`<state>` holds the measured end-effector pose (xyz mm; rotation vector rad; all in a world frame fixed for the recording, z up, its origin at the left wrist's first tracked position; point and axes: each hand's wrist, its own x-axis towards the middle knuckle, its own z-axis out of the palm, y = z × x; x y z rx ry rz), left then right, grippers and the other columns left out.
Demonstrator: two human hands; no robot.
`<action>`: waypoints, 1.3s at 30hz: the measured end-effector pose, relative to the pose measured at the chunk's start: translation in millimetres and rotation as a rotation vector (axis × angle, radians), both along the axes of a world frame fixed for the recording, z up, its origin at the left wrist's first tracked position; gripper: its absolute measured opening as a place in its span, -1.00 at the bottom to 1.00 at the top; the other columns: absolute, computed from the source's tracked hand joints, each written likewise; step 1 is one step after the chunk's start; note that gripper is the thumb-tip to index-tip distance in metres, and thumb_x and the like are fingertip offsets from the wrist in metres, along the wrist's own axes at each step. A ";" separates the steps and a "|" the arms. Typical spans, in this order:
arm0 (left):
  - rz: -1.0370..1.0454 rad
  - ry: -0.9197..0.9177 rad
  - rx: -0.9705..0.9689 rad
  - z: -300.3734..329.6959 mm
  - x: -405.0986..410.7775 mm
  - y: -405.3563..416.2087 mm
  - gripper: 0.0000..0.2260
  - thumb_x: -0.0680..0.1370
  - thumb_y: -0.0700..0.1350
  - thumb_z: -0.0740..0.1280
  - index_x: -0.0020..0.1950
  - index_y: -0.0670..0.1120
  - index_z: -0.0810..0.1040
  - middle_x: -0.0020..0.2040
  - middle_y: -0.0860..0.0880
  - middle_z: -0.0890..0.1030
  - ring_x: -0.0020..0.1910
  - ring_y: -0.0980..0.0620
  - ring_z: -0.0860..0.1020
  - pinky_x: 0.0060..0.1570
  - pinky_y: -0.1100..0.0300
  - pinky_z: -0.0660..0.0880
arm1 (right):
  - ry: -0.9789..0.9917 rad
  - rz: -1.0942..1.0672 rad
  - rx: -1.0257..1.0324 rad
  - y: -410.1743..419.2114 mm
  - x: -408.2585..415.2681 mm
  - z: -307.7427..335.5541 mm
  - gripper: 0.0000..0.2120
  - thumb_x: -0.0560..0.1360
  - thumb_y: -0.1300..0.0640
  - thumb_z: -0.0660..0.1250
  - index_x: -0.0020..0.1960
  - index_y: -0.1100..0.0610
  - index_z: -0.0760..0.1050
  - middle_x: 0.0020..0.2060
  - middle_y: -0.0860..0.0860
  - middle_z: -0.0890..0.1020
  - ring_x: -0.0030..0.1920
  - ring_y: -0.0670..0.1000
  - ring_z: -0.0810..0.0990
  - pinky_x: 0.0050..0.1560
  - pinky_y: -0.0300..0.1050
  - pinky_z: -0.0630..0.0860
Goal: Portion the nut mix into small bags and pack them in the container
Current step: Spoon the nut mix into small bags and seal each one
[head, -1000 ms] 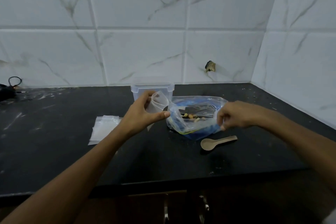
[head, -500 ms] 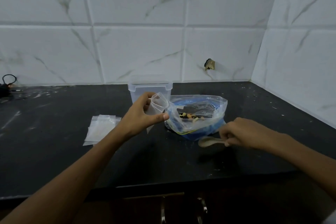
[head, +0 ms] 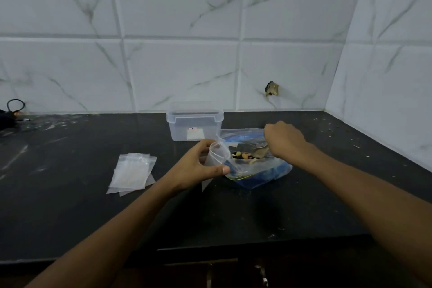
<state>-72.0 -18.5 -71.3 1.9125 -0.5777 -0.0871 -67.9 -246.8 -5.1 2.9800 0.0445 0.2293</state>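
Note:
My left hand (head: 201,166) holds a small clear bag (head: 217,154) with its mouth open, right beside the big zip bag (head: 259,170) of nut mix. That big bag lies open on the black counter (head: 70,206), blue inside, with nuts (head: 243,155) showing at its mouth. My right hand (head: 284,141) grips a wooden spoon (head: 259,152) whose bowl dips into the nuts. A clear plastic container (head: 195,124) with a lid stands behind the bags, near the wall.
A stack of flat small clear bags (head: 132,172) lies left of my left hand. A black cable (head: 11,110) sits at the far left by the wall. White tiled walls close the back and right sides. The counter's front edge runs below my forearms.
My right hand picked the spoon up from the counter and brought it into the mouth of the big bag. My left hand kept holding the small bag open.

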 end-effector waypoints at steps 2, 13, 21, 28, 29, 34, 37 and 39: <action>0.006 0.015 -0.025 -0.2 0.1 -1.4 -0.49 0.38 0.04 0.52 0.26 0.16 0.40 0.22 0.16 0.50 0.19 0.12 0.52 0.08 0.28 0.50 | 0.014 -0.036 0.063 -1.4 10.3 -6.0 -0.79 0.51 0.31 0.29 0.14 0.24 0.46 -0.04 0.16 0.56 -0.11 0.12 0.55 -0.14 -0.08 0.47; 0.008 -0.002 -0.031 -1.0 -2.1 -10.3 -0.55 0.41 0.00 0.52 0.22 0.16 0.43 0.19 0.16 0.52 0.19 0.17 0.51 0.12 0.24 0.51 | 0.283 -0.084 0.512 -5.8 35.8 -6.2 -0.82 0.52 0.31 0.30 0.05 0.28 0.64 -0.18 0.13 0.68 -0.28 -0.03 0.56 -0.38 -0.25 0.43; 0.036 -0.012 -0.023 -0.8 -2.2 -12.6 -0.53 0.37 0.08 0.54 0.20 0.20 0.43 0.18 0.17 0.54 0.19 0.17 0.51 0.19 0.14 0.51 | 0.470 -0.240 0.933 4.8 41.7 -13.4 -0.76 0.59 0.35 0.12 0.08 0.34 0.56 -0.39 0.07 0.51 -0.47 -0.12 0.35 -0.52 -0.34 0.30; 0.083 0.007 0.030 7.7 -1.7 -5.7 -0.47 0.38 0.16 0.51 0.28 0.15 0.41 0.19 0.16 0.50 0.18 0.11 0.51 0.13 0.01 0.54 | 0.510 -0.316 1.147 -19.8 38.2 4.7 -0.78 0.60 0.36 0.12 -0.06 0.30 0.53 -0.37 0.08 0.55 -0.47 -0.14 0.36 -0.60 -0.38 0.35; 0.099 0.006 0.032 10.0 -2.6 -4.5 -0.47 0.39 0.16 0.50 0.28 0.14 0.40 0.18 0.16 0.50 0.16 0.11 0.50 0.09 0.02 0.55 | 0.514 -0.312 1.175 -23.9 36.1 7.6 -0.80 0.61 0.35 0.12 -0.04 0.30 0.53 -0.36 0.08 0.54 -0.45 -0.14 0.35 -0.60 -0.39 0.34; 0.192 -0.012 0.033 21.4 -3.1 -1.0 -0.50 0.38 0.18 0.50 0.25 0.12 0.42 0.13 0.06 0.54 0.08 0.07 0.54 -0.04 0.08 0.57 | 0.515 -0.272 1.263 -44.4 29.2 22.7 -0.85 0.59 0.33 0.21 0.04 0.31 0.54 -0.34 0.09 0.56 -0.44 -0.14 0.37 -0.59 -0.39 0.36; 0.251 -0.064 0.117 29.3 -1.5 -8.1 -0.46 0.36 0.21 0.50 0.24 0.08 0.43 0.10 0.01 0.57 0.04 0.07 0.55 -0.05 0.13 0.55 | 0.520 -0.226 1.277 -52.4 28.3 36.1 -0.84 0.59 0.33 0.20 0.05 0.29 0.56 -0.32 0.08 0.56 -0.44 -0.14 0.37 -0.59 -0.38 0.36; 0.271 -0.076 0.176 33.9 0.0 -15.2 -0.41 0.33 0.26 0.50 0.24 0.07 0.42 0.10 -0.03 0.58 0.04 0.02 0.56 0.01 0.08 0.55 | 0.520 -0.172 1.290 -54.2 26.2 48.1 -0.84 0.59 0.32 0.20 0.03 0.28 0.56 -0.33 0.06 0.56 -0.43 -0.14 0.37 -0.59 -0.38 0.35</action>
